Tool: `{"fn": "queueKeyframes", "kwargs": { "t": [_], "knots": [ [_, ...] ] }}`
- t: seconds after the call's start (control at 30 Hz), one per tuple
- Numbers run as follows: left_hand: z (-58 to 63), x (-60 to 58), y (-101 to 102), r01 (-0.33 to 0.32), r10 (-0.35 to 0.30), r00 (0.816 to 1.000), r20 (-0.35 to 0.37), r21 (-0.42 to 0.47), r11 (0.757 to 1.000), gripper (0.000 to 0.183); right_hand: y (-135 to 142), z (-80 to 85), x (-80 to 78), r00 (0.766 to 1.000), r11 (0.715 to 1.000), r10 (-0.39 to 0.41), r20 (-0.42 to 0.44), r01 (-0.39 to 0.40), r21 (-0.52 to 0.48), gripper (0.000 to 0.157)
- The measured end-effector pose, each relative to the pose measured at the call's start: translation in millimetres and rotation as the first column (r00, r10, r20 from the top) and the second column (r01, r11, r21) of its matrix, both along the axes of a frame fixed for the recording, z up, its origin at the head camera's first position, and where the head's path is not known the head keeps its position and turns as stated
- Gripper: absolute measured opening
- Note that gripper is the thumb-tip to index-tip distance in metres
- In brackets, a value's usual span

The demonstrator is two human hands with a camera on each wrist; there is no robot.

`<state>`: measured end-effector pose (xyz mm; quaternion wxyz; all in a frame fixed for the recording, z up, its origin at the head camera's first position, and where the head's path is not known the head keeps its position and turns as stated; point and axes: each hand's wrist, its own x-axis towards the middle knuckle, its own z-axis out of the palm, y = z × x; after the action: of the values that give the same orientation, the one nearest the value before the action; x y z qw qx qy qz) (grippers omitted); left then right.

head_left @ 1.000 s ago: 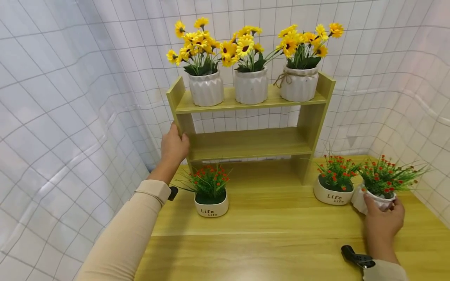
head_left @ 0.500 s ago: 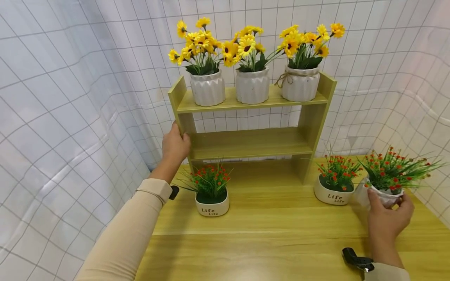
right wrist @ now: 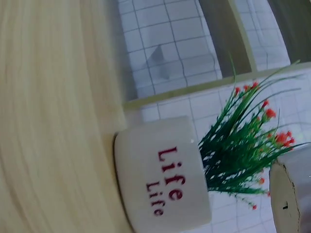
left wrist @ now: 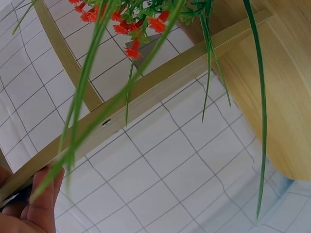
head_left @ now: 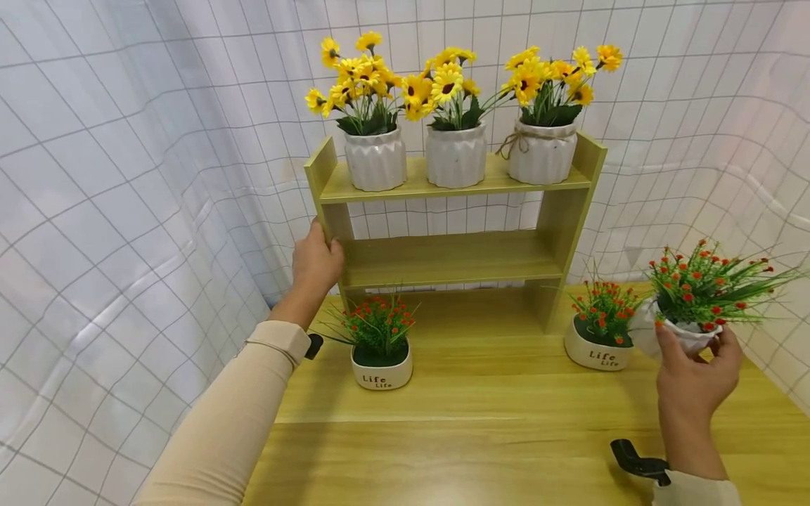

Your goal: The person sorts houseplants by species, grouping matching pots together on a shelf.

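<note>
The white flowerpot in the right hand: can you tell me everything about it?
The white flowerpot looks like ceramic and holds little red flowers and long, thin green leaves. The right hand grips it, apparently tilted, above the table. The right wrist view shows its pale underside, with a small dark mark.

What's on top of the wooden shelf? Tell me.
Atop the wooden shelf stand a left pot, a middle pot and a right pot, all white with yellow flowers, twine round the right one. The board under and behind them is hidden.
</note>
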<state>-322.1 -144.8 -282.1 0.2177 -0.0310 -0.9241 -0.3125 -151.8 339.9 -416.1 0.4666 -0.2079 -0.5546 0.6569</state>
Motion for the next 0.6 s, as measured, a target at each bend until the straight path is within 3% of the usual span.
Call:
{"fn": "queueKeyframes", "kwargs": {
  "t": [0.6],
  "knots": [
    [-0.9,-0.9,0,0.002,-0.002,1.0,-0.01,0.002,1.0,0.04,-47,31.2,-13.1,1.0,0.985,0.002,0.02,-0.005,0.171,0.058]
  ]
}}
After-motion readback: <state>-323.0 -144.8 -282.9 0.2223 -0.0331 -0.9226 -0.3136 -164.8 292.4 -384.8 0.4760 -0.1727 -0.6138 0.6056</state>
